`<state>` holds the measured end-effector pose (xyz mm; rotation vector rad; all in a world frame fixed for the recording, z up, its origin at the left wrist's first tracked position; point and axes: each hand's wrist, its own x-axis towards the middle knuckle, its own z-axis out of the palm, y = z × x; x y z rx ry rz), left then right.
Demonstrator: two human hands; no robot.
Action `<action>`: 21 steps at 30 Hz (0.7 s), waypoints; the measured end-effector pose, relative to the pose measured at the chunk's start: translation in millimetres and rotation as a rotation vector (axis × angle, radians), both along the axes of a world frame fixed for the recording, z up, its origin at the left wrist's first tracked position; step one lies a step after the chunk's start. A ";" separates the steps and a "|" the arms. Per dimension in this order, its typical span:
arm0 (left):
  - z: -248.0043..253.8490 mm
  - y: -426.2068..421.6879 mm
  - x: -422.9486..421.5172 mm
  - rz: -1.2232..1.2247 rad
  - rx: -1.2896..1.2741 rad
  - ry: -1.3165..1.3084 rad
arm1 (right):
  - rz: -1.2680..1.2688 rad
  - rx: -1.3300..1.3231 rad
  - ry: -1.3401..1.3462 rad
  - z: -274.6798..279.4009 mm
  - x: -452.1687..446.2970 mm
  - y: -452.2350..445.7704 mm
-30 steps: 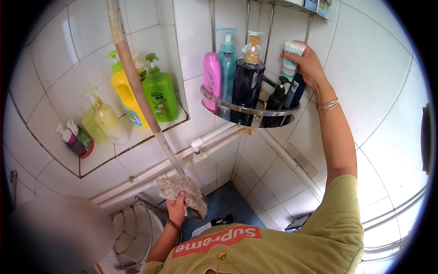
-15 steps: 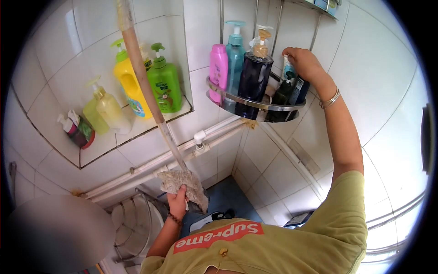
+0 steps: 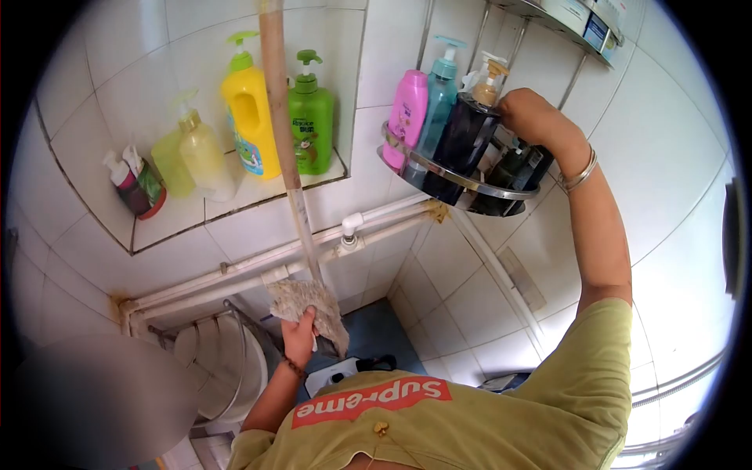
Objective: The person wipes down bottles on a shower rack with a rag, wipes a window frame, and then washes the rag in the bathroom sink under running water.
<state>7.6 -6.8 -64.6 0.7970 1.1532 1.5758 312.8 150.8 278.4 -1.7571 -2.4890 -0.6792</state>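
Note:
My left hand [image 3: 299,335] grips a fuzzy grey-beige cloth [image 3: 301,299], its thumb on top. The lower end of a wooden pole [image 3: 283,133] meets the cloth or passes behind it. My right hand [image 3: 534,116] reaches into a curved metal corner shelf [image 3: 475,186], just right of a dark bottle with a tan pump [image 3: 468,135]. Its fingertips are hidden behind that bottle. A pink bottle [image 3: 408,110] and a teal pump bottle [image 3: 439,102] stand at the shelf's left. Smaller dark bottles [image 3: 513,168] stand below my right hand.
A tiled niche holds a yellow bottle [image 3: 252,117], a green pump bottle [image 3: 310,121], a pale pump bottle [image 3: 200,153] and small tubes. White pipes [image 3: 235,278] cross the wall below. An upper shelf [image 3: 548,19] holds boxes. A metal rack [image 3: 235,337] stands lower left.
My right hand has moved left and down behind the dark bottle; the white tube it gripped earlier is no longer visible. My left hand still grips the cloth. The view has shifted.

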 end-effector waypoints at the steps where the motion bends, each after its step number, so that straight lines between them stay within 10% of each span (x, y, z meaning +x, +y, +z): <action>1: -1.2 -0.8 -1.0 0.001 -0.001 0.003 | -0.011 -0.081 -0.002 2.5 -0.7 0.4; 13: -12.6 0.0 -4.0 0.053 -0.052 -0.077 | -0.186 -0.652 0.305 -6.8 4.2 25.0; 21: -11.5 0.9 -8.5 0.043 -0.008 -0.086 | -0.400 -0.801 0.022 -12.9 4.2 53.3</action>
